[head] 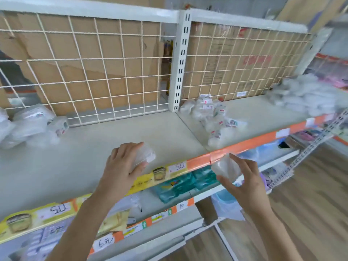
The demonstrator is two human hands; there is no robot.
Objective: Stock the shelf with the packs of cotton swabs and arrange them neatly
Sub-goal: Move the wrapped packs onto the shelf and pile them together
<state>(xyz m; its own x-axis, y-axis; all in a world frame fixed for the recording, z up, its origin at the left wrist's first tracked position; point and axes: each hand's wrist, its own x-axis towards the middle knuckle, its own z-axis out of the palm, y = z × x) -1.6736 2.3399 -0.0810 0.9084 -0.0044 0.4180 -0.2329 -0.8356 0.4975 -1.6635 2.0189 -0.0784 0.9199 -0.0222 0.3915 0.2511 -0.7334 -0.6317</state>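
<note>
The left hand (122,164) reaches in from 7 o'clock, forearm straight and palm down, its fingers (131,147) clamped over a clear pack (146,155) that lies on the shelf (84,147) close to the front edge, just below the middle of the view. The pack's long axis runs roughly from 8 to 2 o'clock, and its white sealed end points toward 2 o'clock. Any print on it is too blurred to read.

The right hand (246,178) comes up from 5 o'clock and holds a second pack (227,167) in the air, just in front of the orange edge strip (244,143). The thumb pinches it from below and the fingers from above. Blur hides which way it points.

More packs lie on the shelf: a left heap (32,123) at 9 o'clock, a middle heap (212,113) at 2 o'clock showing small red-and-white labels too small to read, and a blurred right heap (305,97) at 3 o'clock.

Handwritten price tags run along the edges below: one (178,166) looks like "5.0", as does another (58,209); the lower shelf has "10" (181,205) and "6元" (105,242). A white wire grid (94,72) backs the shelf, with cardboard (235,72) behind it bearing red print that cannot be read.
</note>
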